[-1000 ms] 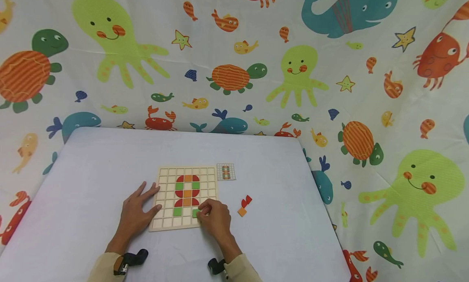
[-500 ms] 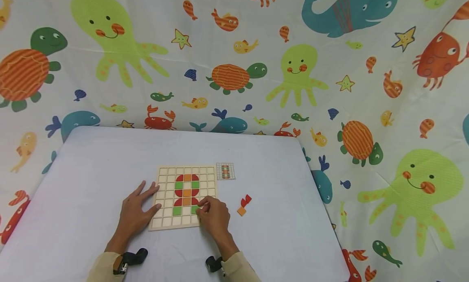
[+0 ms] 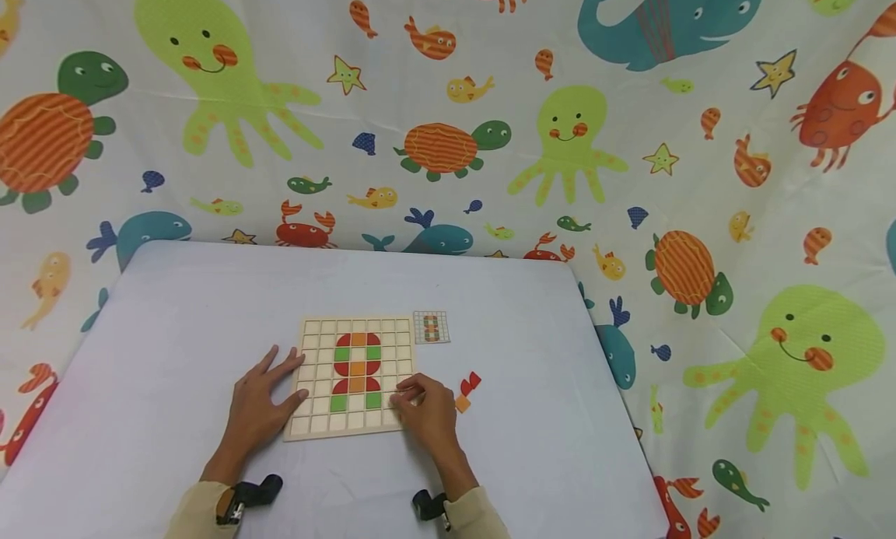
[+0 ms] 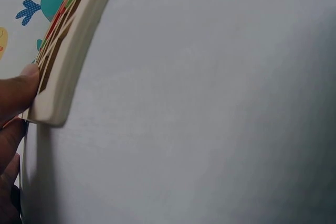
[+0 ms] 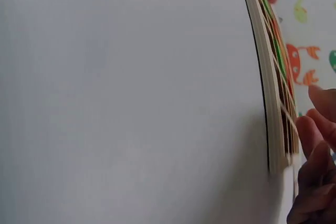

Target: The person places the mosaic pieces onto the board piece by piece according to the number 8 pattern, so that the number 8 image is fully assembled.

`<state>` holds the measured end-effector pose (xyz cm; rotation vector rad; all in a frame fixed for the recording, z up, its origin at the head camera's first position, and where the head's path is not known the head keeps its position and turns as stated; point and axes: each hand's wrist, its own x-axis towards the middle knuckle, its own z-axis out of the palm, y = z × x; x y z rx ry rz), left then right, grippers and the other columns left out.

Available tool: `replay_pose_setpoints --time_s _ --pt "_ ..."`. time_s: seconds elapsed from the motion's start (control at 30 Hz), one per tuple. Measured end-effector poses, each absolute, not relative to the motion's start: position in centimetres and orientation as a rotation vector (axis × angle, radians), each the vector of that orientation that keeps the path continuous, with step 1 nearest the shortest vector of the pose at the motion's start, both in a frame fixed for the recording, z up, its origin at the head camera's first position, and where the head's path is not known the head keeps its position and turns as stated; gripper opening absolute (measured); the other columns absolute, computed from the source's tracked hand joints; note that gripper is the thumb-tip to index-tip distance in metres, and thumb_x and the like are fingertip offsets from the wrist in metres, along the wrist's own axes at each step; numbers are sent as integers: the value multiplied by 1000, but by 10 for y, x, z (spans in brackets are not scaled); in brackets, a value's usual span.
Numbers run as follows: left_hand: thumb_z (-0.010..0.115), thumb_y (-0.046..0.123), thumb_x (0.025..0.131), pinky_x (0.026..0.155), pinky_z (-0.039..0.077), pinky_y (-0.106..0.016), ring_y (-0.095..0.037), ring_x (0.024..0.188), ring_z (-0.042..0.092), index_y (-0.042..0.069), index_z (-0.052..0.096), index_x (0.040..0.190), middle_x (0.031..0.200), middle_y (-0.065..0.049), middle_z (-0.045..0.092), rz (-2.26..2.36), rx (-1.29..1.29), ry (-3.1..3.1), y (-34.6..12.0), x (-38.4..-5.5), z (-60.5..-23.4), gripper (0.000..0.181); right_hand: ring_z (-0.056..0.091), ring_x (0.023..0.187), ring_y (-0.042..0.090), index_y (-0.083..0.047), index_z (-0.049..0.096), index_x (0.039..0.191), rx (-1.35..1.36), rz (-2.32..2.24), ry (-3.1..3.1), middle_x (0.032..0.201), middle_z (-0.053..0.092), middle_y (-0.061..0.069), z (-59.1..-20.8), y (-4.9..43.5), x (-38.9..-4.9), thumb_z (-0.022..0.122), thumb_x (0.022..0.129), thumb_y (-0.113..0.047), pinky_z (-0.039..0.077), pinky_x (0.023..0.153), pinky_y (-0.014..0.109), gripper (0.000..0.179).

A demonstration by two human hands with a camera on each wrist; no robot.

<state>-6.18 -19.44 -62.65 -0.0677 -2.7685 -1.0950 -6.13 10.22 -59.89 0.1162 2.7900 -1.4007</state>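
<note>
A pale wooden grid board (image 3: 320, 425) lies on the white table, bearing red, orange and green tiles near its middle. Along its left edge my left hand (image 3: 256, 403) rests with fingers spread, the thumb touching the frame. The left wrist view has that thumb (image 4: 22, 88) on the rim of the board (image 4: 63, 77). Over the board's lower right edge is my right hand (image 3: 428, 414), with loosely bent fingers and no tile visible in them. A green tile (image 3: 373, 400) sits in a cell left of its fingertips. The right wrist view shows the fingers (image 5: 310, 129) beside the board (image 5: 273, 98).
A small printed pattern card (image 3: 431, 327) lies by the board's upper right corner. Right of my right hand are two red tiles (image 3: 475, 379) and an orange tile (image 3: 463, 403), partly close to the knuckles. A sea-animal cloth (image 3: 448, 80) hangs behind the table.
The green tile at the lower right has shifted slightly up into its cell and my right hand has let it go. That hand has moved right. The left hand stays put.
</note>
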Motion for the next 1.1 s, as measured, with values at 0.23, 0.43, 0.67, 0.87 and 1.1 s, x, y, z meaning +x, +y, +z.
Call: replay_pose_setpoints --time_s 0.23,0.43,0.67,0.87,1.1 --pt "81 21 88 111 27 -81 -55 152 37 7 64 145 160 -30 48 -1091 -58 -2774 -195 -62 -627 61 54 65 4 -23 80 95 199 -1398 2892 76 73 -8 -596 141 -69 91 83 -16 45 58 21 18" --pt "82 21 88 112 27 -81 -55 152 37 7 64 145 161 -32 46 -1094 -49 -2780 -196 -62 -625 61 57 65 7 -20 80 96 329 -1388 2921 74 69 -7 -597 172 -76 90 83 -11 47 57 22 19" --pt "81 21 88 111 27 -80 -54 153 37 7 64 145 160 -29 49 -1091 -67 -2768 -195 -62 -627 61 55 64 11 -19 80 101 449 -1314 2938 78 70 -4 -597 196 -80 90 83 -12 40 52 25 21" --pt "81 20 88 113 27 -80 -52 154 36 7 63 145 160 -27 50 -1096 -73 -2760 -196 -64 -629 61 54 67 14 -19 80 106 475 -1264 2933 80 70 -2 -598 202 -81 90 84 -15 38 54 27 24" --pt "81 22 89 114 26 -80 -52 155 35 7 63 146 159 -27 51 -1094 -69 -2772 -195 -63 -629 61 57 69 16 -17 77 111 595 -1196 2920 79 67 0 -601 207 -79 82 92 -18 42 56 30 20"
